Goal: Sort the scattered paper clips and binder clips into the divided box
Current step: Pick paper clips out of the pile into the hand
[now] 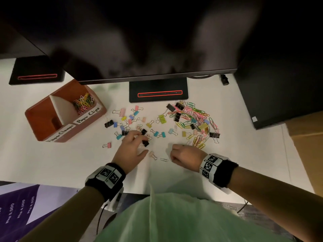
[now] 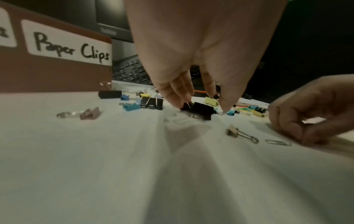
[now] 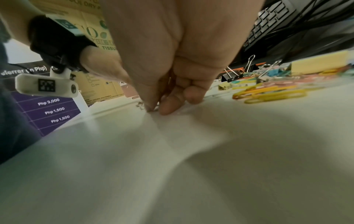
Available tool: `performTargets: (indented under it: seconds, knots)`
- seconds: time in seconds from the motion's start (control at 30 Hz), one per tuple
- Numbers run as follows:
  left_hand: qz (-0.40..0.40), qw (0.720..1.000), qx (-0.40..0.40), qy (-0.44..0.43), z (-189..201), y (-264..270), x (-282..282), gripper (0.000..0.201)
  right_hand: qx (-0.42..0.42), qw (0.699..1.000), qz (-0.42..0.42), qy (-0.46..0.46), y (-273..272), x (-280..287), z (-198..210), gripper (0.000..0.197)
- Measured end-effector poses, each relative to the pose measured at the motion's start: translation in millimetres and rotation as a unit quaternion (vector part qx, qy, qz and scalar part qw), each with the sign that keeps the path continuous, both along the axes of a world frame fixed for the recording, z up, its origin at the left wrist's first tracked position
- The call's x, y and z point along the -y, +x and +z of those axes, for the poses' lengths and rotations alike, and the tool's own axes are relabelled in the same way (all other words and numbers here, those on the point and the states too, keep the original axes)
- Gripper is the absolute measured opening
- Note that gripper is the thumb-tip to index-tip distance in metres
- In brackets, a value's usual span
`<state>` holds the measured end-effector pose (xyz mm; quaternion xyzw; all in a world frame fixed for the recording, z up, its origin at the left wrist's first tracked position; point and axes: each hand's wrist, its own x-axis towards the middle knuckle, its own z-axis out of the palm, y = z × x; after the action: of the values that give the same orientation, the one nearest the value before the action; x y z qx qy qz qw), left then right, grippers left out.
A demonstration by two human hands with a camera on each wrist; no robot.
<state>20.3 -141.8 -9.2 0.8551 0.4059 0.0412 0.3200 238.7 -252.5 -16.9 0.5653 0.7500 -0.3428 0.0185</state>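
The brown divided box (image 1: 43, 109) stands at the left; its "Paper Clips" side holds coloured paper clips (image 1: 83, 103), and its label (image 2: 70, 47) shows in the left wrist view. My left hand (image 1: 142, 142) pinches a black binder clip (image 2: 201, 109) by its wire handles, low over the table. My right hand (image 1: 172, 157) has curled fingers, with the tips (image 3: 153, 106) down on the table just beside a silver paper clip (image 1: 164, 159). A beige binder clip (image 2: 232, 131) lies between my hands.
Small coloured binder clips (image 1: 132, 119) lie scattered in the middle. A dense heap of paper clips and binder clips (image 1: 194, 119) sits at the right. A monitor stand (image 1: 159, 91) is behind them. A cardboard box (image 1: 307, 145) stands at the far right.
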Motion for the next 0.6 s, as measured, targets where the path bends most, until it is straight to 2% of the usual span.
performTargets:
  seconds: [0.07, 0.13, 0.23, 0.4, 0.5, 0.6]
  knots:
    - [-0.058, 0.997, 0.003, 0.043, 4.4, 5.0, 4.5, 0.028, -0.026, 1.0, -0.011, -0.006, 5.9, 2.2, 0.7, 0.021]
    - [-0.153, 0.986, -0.012, 0.063, 6.6, 16.3, 14.1, 0.024, -0.064, 0.997, -0.049, -0.011, 15.6, 5.6, 1.3, 0.015]
    - [-0.238, 0.964, -0.089, 0.08, 0.9, 35.1, 28.1, 0.026, -0.101, 0.988, -0.116, 0.005, 36.8, 12.8, 0.6, 0.01]
    - [-0.181, 0.975, -0.12, 0.046, -7.1, 52.4, 31.4, 0.01, -0.086, 0.983, -0.159, 0.032, 70.6, 30.8, -1.1, 0.023]
    - [-0.178, 0.972, -0.149, 0.038, -8.7, 55.7, 30.8, 0.017, -0.03, 0.982, -0.186, 0.025, 81.7, 43.5, 0.7, 0.035]
    - [-0.201, 0.962, -0.178, 0.046, -9.2, 55.5, 31.0, 0.018, -0.015, 0.975, -0.223, 0.008, 89.4, 46.9, 1.9, 0.049]
